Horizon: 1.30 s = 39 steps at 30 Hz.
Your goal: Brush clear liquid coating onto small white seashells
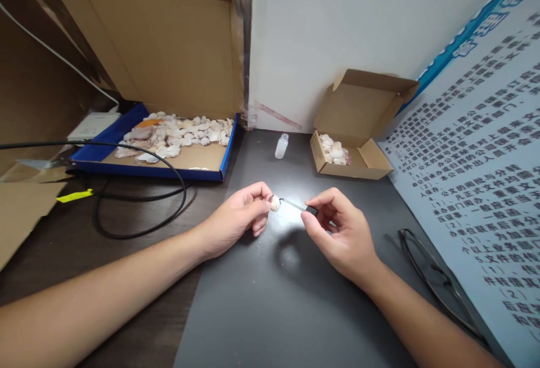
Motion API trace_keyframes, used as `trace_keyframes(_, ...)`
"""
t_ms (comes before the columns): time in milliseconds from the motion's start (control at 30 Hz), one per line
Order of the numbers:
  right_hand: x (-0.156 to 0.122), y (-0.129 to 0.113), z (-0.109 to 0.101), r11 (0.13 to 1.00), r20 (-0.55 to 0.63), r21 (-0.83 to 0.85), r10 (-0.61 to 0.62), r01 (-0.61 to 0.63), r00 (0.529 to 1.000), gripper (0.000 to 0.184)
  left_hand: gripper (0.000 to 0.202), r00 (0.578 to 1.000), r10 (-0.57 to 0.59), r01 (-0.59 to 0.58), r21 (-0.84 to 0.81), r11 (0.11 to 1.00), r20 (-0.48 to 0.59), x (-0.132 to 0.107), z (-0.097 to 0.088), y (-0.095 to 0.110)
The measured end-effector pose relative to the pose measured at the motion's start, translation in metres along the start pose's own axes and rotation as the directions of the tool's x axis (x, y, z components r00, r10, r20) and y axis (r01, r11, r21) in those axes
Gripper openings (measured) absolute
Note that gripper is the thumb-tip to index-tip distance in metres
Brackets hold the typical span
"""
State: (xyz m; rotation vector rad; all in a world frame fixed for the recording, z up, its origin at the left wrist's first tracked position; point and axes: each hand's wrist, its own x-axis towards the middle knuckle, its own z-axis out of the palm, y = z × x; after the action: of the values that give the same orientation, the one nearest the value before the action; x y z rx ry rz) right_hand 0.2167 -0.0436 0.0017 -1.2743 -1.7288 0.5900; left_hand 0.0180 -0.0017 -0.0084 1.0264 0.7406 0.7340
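Between the thumb and fingers of my left hand (247,210) is a small pale seashell (275,203) with dark markings. My right hand (341,230) pinches the black cap of an applicator brush (294,205). The brush's thin stem points left, and its dark tip is at the shell's right edge; whether it touches cannot be made out. Beyond both hands a small glass bottle (281,147) stands upright without a cap, with whitish contents.
At the back left, a blue-edged cardboard box (147,169) holds many shells. A smaller open carton (354,172) with several shells stands back right. A black cable (139,237) loops on the left. Dark-framed glasses (434,286) lie right, beside a printed sheet (476,148).
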Motion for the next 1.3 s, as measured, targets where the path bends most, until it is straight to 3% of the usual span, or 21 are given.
trace_keyframes(367, -0.0032, 0.0005, -0.0007, 0.998, 0.051, 0.041, -0.045, 0.043, 0.998, 0.011, 0.019, 1.0, 0.016, -0.016, 0.024, 1.0, 0.019, 0.0012, -0.0015, -0.0028)
trace_keyframes(600, -0.0005, -0.0014, -0.0013, 1.0, 0.03, 0.016, -0.01, 0.009, 1.0, 0.013, 0.019, 1.0, 0.007, -0.007, 0.002, 1.0, 0.005, 0.0011, -0.0012, -0.0022)
trace_keyframes(967, -0.0029, -0.0004, -0.0003, 0.997, 0.125, 0.061, -0.05, 0.043, 0.991, 0.013, 0.019, 1.0, 0.0, 0.0, 0.004, 1.0, 0.01, 0.001, -0.0019, -0.0024)
trace_keyframes(1167, 0.0, -0.0028, -0.0014, 1.0, 0.024, -0.026, -0.013, 0.014, 1.0, 0.014, 0.021, 1.0, -0.004, 0.003, -0.027, 1.0, -0.018, 0.0002, 0.0012, -0.0001)
trace_keyframes(1300, -0.0021, -0.0029, -0.0021, 0.999, -0.024, 0.006, -0.047, 0.047, 0.999, 0.013, 0.022, 1.0, -0.011, 0.01, -0.041, 0.999, -0.02, -0.0004, 0.0014, 0.0002)
